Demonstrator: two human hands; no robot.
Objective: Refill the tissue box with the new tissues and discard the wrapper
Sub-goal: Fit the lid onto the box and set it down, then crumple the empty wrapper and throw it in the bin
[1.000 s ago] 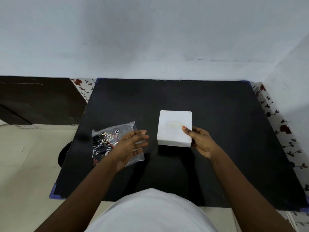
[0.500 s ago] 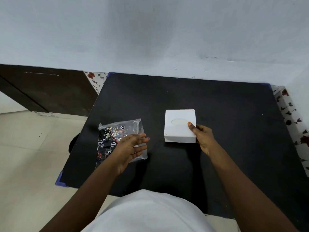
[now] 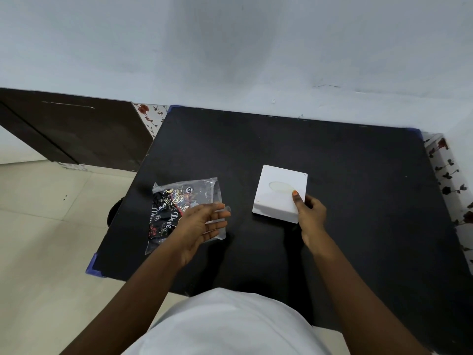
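tissue pack (image 3: 179, 211) near corner under left hand (image 3: 198, 228), print blurred

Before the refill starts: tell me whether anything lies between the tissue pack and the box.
Nothing visible does. Bare black table separates the wrapped tissue pack from the white tissue box. The left hand hovers open over the pack; the right hand grips the box.

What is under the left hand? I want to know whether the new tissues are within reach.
Under the open left hand lies the clear printed tissue pack on the black table. The hand covers the pack's near right part; contact can't be judged.
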